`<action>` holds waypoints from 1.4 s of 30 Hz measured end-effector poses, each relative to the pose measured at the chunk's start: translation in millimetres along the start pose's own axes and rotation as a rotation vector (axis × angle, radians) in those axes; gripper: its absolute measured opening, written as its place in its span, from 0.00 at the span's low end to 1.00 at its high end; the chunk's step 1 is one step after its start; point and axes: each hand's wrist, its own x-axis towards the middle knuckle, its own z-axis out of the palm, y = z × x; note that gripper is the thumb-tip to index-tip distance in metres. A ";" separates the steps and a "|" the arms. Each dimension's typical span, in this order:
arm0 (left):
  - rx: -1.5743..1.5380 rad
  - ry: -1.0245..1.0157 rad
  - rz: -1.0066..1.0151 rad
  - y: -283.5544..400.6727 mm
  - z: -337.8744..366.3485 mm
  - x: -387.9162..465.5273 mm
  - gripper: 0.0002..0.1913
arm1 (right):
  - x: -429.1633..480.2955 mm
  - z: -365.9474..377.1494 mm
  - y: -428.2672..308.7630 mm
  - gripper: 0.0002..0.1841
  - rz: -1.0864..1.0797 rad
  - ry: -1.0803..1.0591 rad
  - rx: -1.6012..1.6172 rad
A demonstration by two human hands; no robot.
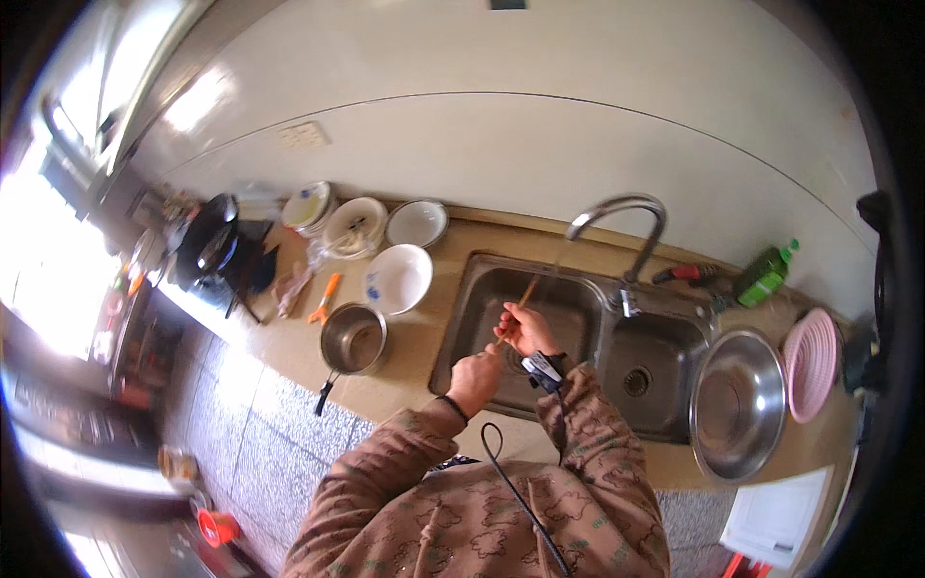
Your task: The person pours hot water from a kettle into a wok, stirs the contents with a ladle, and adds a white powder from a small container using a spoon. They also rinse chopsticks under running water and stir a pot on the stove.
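Over the left basin of a stainless steel double sink (473,289), my left hand (477,377) and my right hand (527,331) are both closed on thin brown sticks, which look like wooden chopsticks (530,290). Their upper ends point toward the curved chrome faucet (621,206), below whose spout a faint stream of water appears to fall. My left hand grips the lower end; the fingers of my right hand wrap around the middle. How many sticks there are, I cannot tell.
Left of the sink stand a steel saucepan (354,339), a white bowl (399,279), stacked bowls (307,206) and an orange peeler-like tool (325,298). On the right are a large steel bowl (738,406), a pink plastic basket (811,365) and a green bottle (764,276).
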 end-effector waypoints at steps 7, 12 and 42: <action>-0.174 -0.096 0.069 7.4 7.3 -15.7 0.10 | 25.4 -34.7 -37.3 0.10 -0.076 0.126 -0.016; -1.312 -0.209 -0.279 1.4 -7.0 -15.0 0.10 | 34.3 -68.6 -56.6 0.07 -0.033 0.190 0.049; -1.845 -0.359 -0.806 -2.1 -7.5 5.1 0.09 | 9.6 -31.1 -36.7 0.08 -0.226 0.036 0.238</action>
